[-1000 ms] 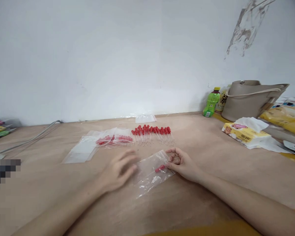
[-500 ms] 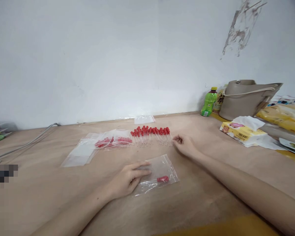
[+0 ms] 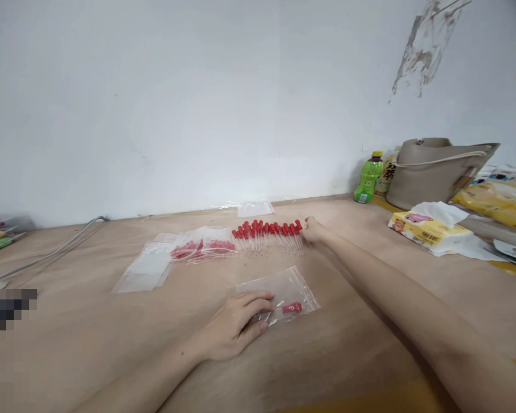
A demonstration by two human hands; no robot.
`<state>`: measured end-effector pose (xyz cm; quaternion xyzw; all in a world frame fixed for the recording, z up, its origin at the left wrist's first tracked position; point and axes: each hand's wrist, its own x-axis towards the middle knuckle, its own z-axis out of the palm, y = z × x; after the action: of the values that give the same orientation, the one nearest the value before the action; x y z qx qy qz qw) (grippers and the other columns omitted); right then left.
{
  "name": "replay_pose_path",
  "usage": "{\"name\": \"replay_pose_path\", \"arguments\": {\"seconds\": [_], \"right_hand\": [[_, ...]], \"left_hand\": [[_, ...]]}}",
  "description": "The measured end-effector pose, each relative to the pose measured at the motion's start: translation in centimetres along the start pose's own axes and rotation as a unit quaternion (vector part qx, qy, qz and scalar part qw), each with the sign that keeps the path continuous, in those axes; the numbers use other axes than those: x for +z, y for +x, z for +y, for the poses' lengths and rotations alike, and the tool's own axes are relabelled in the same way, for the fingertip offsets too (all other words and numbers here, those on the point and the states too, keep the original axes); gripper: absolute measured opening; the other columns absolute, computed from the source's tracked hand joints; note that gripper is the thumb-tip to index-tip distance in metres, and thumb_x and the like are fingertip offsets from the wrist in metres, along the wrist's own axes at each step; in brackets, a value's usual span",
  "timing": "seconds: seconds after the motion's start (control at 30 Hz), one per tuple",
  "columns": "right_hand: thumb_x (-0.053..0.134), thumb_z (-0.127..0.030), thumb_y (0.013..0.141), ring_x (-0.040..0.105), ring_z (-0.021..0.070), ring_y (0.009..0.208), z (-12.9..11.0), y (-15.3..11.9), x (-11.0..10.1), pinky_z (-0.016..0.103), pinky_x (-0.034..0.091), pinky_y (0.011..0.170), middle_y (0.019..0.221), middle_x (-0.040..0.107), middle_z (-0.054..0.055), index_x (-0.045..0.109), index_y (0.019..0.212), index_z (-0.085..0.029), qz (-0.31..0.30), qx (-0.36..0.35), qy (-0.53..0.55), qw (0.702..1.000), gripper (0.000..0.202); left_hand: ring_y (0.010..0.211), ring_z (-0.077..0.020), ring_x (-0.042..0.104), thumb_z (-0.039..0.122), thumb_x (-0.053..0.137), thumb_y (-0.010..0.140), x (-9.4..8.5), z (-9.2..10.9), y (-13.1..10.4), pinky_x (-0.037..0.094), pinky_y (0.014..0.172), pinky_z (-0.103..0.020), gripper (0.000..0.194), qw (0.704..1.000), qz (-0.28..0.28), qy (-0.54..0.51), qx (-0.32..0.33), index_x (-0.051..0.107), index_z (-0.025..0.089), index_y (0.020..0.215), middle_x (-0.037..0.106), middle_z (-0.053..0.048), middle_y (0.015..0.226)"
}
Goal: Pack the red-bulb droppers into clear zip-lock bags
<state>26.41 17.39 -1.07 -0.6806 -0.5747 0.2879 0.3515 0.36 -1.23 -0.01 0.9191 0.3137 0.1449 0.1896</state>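
Note:
My left hand (image 3: 236,324) lies on a clear zip bag (image 3: 266,282), fingers stretched out and apart over its near left part. Inside that bag is a dropper with a red rubber bulb (image 3: 292,307); my fingers cover some of the bag around its tube. Farther back, my right hand (image 3: 315,230) is closed at the right end of a row of red-bulbed droppers (image 3: 258,230). Its fingers are curled against the rightmost dropper (image 3: 299,225), though the fingertips are partly hidden. The row's thin clear tubes point toward me.
Left of the row lie filled bags with red bulbs (image 3: 204,248) and flat bags (image 3: 144,267). Another bag (image 3: 255,210) lies by the wall. On the right are a tissue pack (image 3: 432,232), a green bottle (image 3: 368,178) and a grey handbag (image 3: 430,175). A cable (image 3: 64,246) crosses the left side.
My right hand has moved slightly farther back and closed in on the rightmost dropper. My left hand has shifted a little right and toward me, fingers still on the bag.

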Motion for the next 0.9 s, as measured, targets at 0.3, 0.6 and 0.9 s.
{"name": "replay_pose_path", "arguments": {"seconds": [0.3,0.6,0.9], "right_hand": [[0.047,-0.014,0.068,0.050,0.0097,0.044,1.7,-7.1,-1.4,0.022,0.042,0.041,0.063,0.047,-0.005,0.014,0.127,-0.016,-0.015,-0.018,0.253,0.967,0.068],[0.056,-0.032,0.072,0.059,0.0122,0.053,2.2,-13.1,-0.1,0.028,0.050,0.054,0.066,0.055,-0.004,0.031,0.101,-0.024,-0.096,0.003,0.404,0.910,0.039],[0.064,-0.038,0.066,0.048,0.0087,0.055,2.9,-13.1,-3.1,0.023,0.040,0.054,0.061,0.054,-0.002,0.059,0.078,-0.016,-0.283,-0.150,0.138,0.937,0.026]], "left_hand": [[0.112,-0.0167,0.044,0.024,0.038,0.089,0.0,-0.1,0.2,0.037,0.092,-0.032,0.018,1.000,0.006,-0.017,-0.004,0.048,0.023,0.104,0.046,-0.003,0.126],[0.113,-0.0193,0.044,0.024,0.042,0.087,0.4,-0.3,0.1,0.038,0.094,-0.035,0.027,0.999,0.035,-0.041,0.000,0.045,0.023,0.113,0.045,-0.006,0.127],[0.120,-0.0216,0.037,0.023,0.046,0.084,0.6,-0.5,0.0,0.032,0.099,-0.041,0.045,0.999,0.041,-0.023,-0.010,0.034,0.026,0.128,0.038,-0.005,0.133]]}}
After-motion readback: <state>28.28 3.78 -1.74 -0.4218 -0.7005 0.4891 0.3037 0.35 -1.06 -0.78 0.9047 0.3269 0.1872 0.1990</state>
